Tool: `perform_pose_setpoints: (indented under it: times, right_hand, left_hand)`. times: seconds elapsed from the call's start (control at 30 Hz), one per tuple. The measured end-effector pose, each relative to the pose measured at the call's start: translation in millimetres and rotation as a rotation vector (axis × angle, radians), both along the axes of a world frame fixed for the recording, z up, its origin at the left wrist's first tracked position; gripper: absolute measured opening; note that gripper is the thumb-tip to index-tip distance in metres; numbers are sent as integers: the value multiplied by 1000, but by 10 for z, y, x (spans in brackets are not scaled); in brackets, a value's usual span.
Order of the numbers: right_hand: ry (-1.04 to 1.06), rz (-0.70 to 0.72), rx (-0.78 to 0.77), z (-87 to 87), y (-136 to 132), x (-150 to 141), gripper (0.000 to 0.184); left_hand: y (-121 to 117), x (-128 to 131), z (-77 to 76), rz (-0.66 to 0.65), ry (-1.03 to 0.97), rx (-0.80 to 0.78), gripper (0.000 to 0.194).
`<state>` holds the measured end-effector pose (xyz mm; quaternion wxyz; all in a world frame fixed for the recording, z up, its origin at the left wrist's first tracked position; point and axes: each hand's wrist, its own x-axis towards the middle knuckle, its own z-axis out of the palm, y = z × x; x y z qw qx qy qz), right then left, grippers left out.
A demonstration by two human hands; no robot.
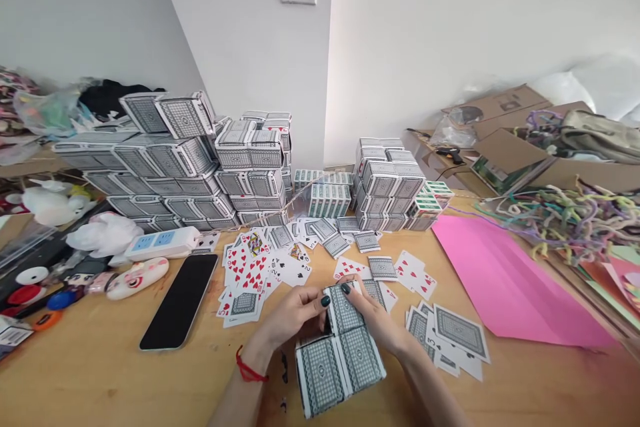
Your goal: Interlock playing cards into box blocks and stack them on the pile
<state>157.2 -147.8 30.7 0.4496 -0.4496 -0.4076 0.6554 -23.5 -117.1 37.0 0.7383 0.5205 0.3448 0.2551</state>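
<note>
At my left, stacked card-covered blocks (150,163) stand toward the back of the wooden surface (100,383), with a dark-screened phone (179,303) in front. Nearer the middle, my left fingers (306,307) grasp the far left edge of a card-backed piece (364,355), close in front of me. My right fingers (356,295) grasp its far right side, thumb on top. Further right lie loose cards (460,330), then a pink sheet (510,287).
</note>
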Motion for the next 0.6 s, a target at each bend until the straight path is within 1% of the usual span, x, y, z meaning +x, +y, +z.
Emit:
perform_pose_setpoints:
  times: [0.07,0.1,0.17,0.27,0.33,0.43,0.5,0.53,0.6]
  right_hand:
    - [9,97,-56,42,-3,-4,27]
    - [9,118,-70,55,-2,-9,27]
    - [14,103,-66,65,3,-28,28]
    - [59,37,-44,74,18,-74,28]
    - [79,-45,-19,85,32,-97,27]
    - [87,-211,-21,80,58,-95,25]
    - [95,-355,-72,42,83,-75,24]
    - [103,-432,-95,11,98,-65,23]
    - [127,-566,-99,-63,130,-52,22]
  left_hand:
    - [2,-11,-54,-21,-8,-84,34]
    - [5,-13,-78,-24,-15,-123,34]
    - [16,-6,-107,-21,-28,-157,34]
    - [45,26,-94,47,-30,-80,33]
    - [68,49,-63,146,-19,-4,30]
    - [91,60,-30,383,-11,54,26]
    - [94,51,-32,536,-34,51,28]
    - [92,47,-39,588,-61,34,31]
    - [79,50,-60,627,-134,-20,37]
